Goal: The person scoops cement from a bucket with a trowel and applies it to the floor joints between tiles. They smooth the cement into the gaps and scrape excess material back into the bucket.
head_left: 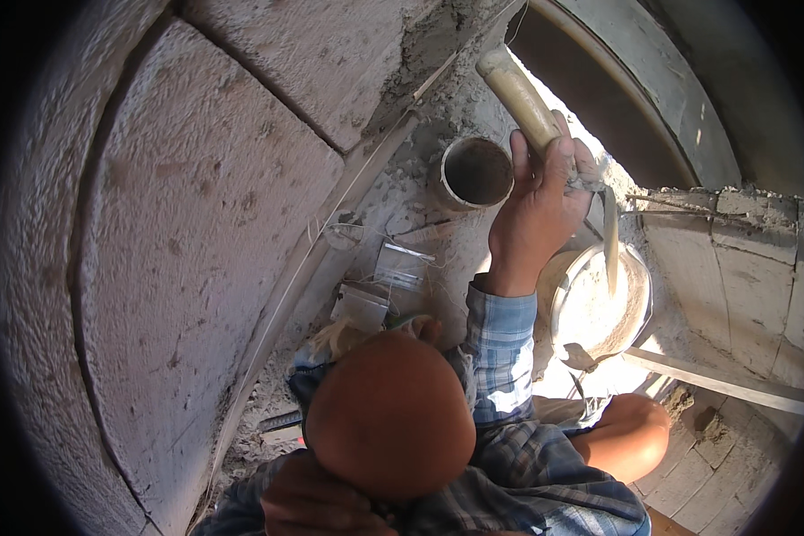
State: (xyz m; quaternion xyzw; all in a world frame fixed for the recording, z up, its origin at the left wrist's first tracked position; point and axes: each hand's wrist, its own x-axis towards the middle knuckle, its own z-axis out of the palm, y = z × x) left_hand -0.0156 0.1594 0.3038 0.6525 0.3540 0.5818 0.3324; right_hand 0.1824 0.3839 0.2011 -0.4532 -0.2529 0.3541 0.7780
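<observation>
My right hand [540, 201], in a plaid sleeve, is raised at upper middle, its fingers wrapped around the pale handle [518, 94] of a trowel-like tool. The narrow metal blade [611, 232] points down over a pale, light-filled bucket [643, 290] on the right. A dark, open-topped cylindrical container [451, 192] stands just left of that hand. My left hand [317, 500] is low in shadow beside my bent knee [389, 402], fingers curled; what they hold, if anything, is hidden.
Rough concrete panels [188, 223] with dark joints rise on the left, with a thin cord along their edge. Small metal pieces [402, 266] lie below the container. A long plank [724, 380] and block wall [732, 268] are on the right; a dark opening [598, 80] is at upper right.
</observation>
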